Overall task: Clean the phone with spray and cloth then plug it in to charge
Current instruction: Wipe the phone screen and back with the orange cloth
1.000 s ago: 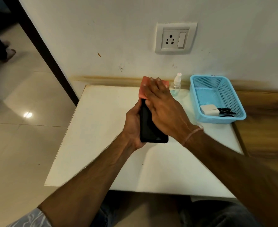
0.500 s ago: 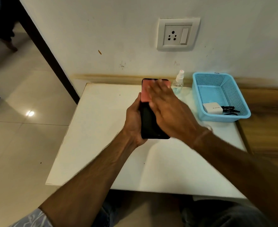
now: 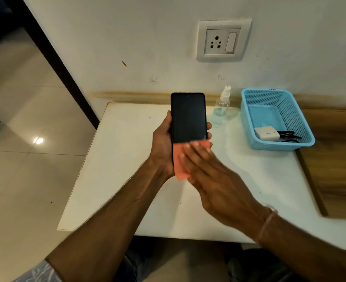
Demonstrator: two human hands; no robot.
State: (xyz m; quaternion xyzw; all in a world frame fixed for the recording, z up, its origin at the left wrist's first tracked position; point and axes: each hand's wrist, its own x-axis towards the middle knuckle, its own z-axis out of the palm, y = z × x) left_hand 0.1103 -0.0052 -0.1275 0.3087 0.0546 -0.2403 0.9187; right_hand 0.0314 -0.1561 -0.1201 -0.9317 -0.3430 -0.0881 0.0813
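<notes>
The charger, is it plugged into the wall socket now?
No, it is out. The charger lies in the blue basket; the socket holds nothing.

A left hand (image 3: 164, 145) grips a dark phone (image 3: 188, 117) above the bench (image 3: 127, 180) while the right hand (image 3: 214, 178) presses a pink cloth (image 3: 180, 161) onto its near end.

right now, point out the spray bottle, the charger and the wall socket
spray bottle (image 3: 221, 110): head view, on its clear body.
charger (image 3: 266, 133): head view, on the white adapter block.
wall socket (image 3: 216, 43): head view, on the plate between the pin holes.
</notes>
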